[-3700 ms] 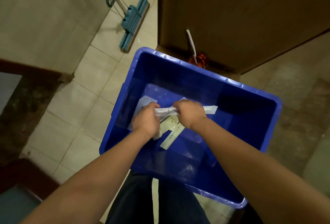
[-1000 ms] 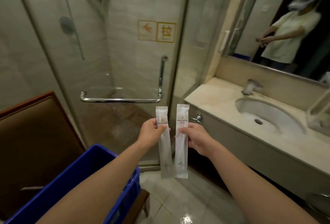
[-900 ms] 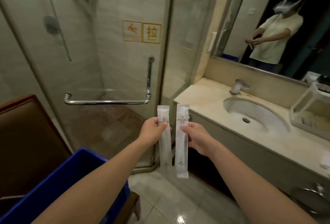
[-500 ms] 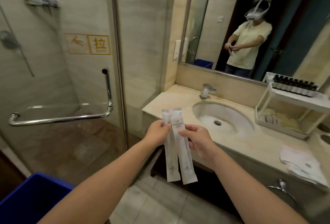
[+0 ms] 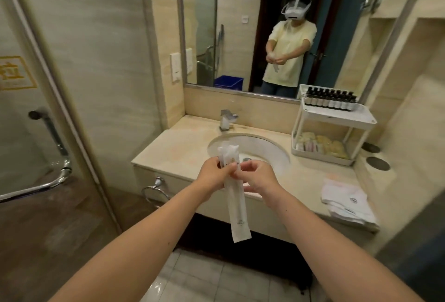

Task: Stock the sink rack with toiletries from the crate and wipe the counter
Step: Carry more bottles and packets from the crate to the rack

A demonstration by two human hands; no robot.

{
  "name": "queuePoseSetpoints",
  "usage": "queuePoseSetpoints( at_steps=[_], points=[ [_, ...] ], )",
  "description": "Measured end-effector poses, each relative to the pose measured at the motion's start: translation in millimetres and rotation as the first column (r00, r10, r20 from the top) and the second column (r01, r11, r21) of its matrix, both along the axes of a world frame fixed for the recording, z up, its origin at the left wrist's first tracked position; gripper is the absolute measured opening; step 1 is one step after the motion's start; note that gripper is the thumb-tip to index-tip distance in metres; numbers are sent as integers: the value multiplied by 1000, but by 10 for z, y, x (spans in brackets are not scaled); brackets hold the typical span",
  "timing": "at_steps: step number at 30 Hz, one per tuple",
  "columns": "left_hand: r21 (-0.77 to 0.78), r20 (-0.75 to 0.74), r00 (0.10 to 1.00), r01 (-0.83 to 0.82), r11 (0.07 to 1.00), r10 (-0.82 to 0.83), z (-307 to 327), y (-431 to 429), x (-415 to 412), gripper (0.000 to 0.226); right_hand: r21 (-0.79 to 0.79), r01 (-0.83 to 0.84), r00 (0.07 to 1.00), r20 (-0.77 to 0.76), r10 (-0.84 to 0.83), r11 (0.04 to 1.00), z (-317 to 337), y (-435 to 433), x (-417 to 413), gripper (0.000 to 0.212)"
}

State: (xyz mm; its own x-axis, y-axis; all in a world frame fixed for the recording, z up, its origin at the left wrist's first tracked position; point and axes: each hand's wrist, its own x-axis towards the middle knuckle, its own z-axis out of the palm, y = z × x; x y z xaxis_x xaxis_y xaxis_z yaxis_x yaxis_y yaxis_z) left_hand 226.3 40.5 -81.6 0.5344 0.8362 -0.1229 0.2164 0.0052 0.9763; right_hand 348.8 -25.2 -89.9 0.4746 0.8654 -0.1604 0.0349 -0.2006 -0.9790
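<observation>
We pinch the white sachets [image 5: 237, 205], overlapped and hanging down, with our left hand [image 5: 212, 175] and right hand [image 5: 258, 177], in front of the counter [image 5: 168, 147], basin [image 5: 267, 150] behind them, rack [image 5: 337, 122] at the right, dark bottles [image 5: 330, 99] on its top tier, folded towel [image 5: 346, 203] near the counter's front edge

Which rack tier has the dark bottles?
The top tier: a row of dark bottles stands along its back edge. The bottom tier holds only pale packets.

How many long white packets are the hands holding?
2. The front packet hangs from the left hand and right hand before the sink; the second packet peeks out behind its top. Another could hide between.
</observation>
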Motion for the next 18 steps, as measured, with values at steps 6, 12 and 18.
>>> queuePoseSetpoints(
  at_steps=[6,12,18],
  points=[
    [-59,20,998,59,996,-58,-73,81,757,15,-91,98,994,60,-93,991,-79,-131,584,36],
    [-81,81,993,90,993,-83,-136,340,1460,16,-258,110,990,113,-83,960,-76,-101,1000,26],
    [-35,197,964,188,982,-177,-7,787,2037,21,-210,271,933,299,-202,939,132,201,1485,7]
  ],
)
